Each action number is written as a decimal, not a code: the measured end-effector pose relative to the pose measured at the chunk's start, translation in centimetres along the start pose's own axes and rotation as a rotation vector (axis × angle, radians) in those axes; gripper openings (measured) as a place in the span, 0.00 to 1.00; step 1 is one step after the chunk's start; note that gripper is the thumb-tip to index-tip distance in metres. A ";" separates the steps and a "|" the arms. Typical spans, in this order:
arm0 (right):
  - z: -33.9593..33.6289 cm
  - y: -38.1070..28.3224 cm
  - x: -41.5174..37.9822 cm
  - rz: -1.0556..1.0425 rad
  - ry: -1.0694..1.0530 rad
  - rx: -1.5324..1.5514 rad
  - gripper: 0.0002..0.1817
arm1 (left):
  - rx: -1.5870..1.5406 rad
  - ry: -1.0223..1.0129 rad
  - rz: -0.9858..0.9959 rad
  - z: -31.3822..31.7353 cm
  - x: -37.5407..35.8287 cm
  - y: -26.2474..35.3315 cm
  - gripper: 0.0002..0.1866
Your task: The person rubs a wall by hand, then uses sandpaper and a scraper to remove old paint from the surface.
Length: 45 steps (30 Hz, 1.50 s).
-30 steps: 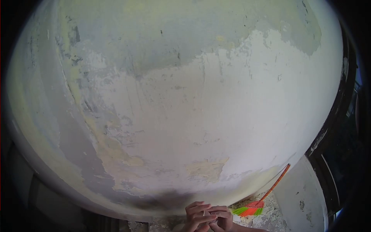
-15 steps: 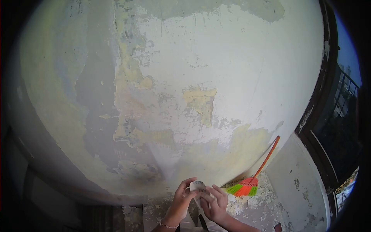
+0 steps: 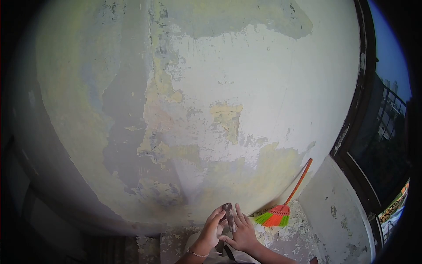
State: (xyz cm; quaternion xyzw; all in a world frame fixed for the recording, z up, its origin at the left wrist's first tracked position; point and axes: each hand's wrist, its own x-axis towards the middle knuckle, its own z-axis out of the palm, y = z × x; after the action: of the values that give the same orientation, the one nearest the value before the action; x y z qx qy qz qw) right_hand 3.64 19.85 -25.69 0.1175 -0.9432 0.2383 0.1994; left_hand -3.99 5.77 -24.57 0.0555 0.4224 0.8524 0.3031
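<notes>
Room wall (image 3: 263, 83): patchy, with white, grey and yellowish layers exposed and ragged paint edges.
Left hand (image 3: 211, 231): fingers and thumb bent inward, appearing to hold a thin dark piece (image 3: 228, 215) by its left edge; beaded bracelet (image 3: 197, 253) at the wrist.
Right hand (image 3: 244, 233): fingers stretched out and slightly parted, laid along the right side of the piece; thumb spread toward the left hand. Whether it presses or only touches cannot be told.
Handling: judged sound if the left hand keeps a light, firm hold while the right fingers lie flat for support; a thin piece like this probably bends or slips under uneven pressure. Fingertips are best kept off any rough face.
Dark piece: upright and narrow, between the two hands, its top just clear of the left fingers; whitish smudges on its face, lower end hidden. Material not confirmed.
Broom (image 3: 281, 214): beyond the right hand and apart from it, orange and green bristles down, handle leaning to the wall.
Floor debris (image 3: 301, 226): pale flakes scattered around the broom.
Low wall (image 3: 336, 207): stained and chipped, right of the broom.
Window frame (image 3: 368, 189): dark, paint worn along its edge.
Outside railing (image 3: 392, 103): seen past the frame, with sky above.
</notes>
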 end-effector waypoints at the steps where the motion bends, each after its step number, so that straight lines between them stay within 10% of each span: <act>1: 0.1 0.1 0.0 0.002 0.021 0.027 0.51 | -0.028 0.001 -0.001 0.3 0.0 0.1 0.23; 9: -0.3 1.2 0.4 -0.095 0.100 0.161 0.47 | 0.084 -0.074 0.009 -0.4 0.1 0.0 0.19; 15: 0.1 0.9 0.6 0.181 0.031 1.246 0.51 | 0.127 -0.209 -0.062 -0.8 0.3 1.0 0.21; 17: -0.6 0.1 0.6 0.175 0.030 1.225 0.46 | 0.140 -0.258 -0.111 -1.3 0.7 1.7 0.22; 23: -2.2 1.0 1.1 0.194 0.151 0.822 0.37 | 1.088 0.138 0.675 3.7 -1.6 5.7 0.24; 32: -1.7 3.8 4.5 0.268 0.739 0.641 0.32 | 0.023 -0.893 0.798 14.9 -11.8 17.2 0.13; 45: -1.8 7.3 4.9 0.237 0.650 0.167 0.31 | 0.373 -0.800 1.142 11.4 -9.1 17.8 0.12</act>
State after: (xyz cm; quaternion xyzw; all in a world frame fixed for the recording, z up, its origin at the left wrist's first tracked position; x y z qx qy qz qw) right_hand -2.46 26.36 -25.03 -0.0588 -0.8149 0.3609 0.4498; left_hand -1.00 0.32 -2.39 0.6263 0.3228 0.7059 -0.0730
